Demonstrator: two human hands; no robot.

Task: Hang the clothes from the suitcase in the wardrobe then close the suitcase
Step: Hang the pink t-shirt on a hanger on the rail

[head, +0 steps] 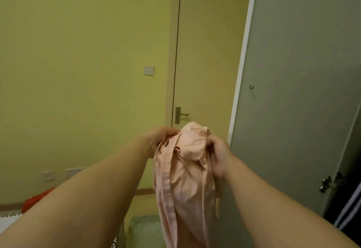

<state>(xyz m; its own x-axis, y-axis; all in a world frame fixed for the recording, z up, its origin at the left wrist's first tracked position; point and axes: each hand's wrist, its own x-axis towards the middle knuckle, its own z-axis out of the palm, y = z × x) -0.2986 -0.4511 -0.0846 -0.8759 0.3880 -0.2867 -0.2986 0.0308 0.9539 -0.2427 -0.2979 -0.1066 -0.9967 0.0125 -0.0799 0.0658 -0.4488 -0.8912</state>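
Forearms (88, 199) nearest, both stretched forward. Grip: left hand (159, 139) and right hand (217, 155) each curled onto top of pink shirt (185, 185), hands apart, one on each side of bunched collar end. Likely reason: lifting by shoulders so body drops straight, ready for hanger. No hanger visible. Shirt pale pink, thin, creased, button placket running down its left side, lower part dangling past bottom edge. Held in air just left of grey wardrobe door (293, 91). Suitcase out of view.
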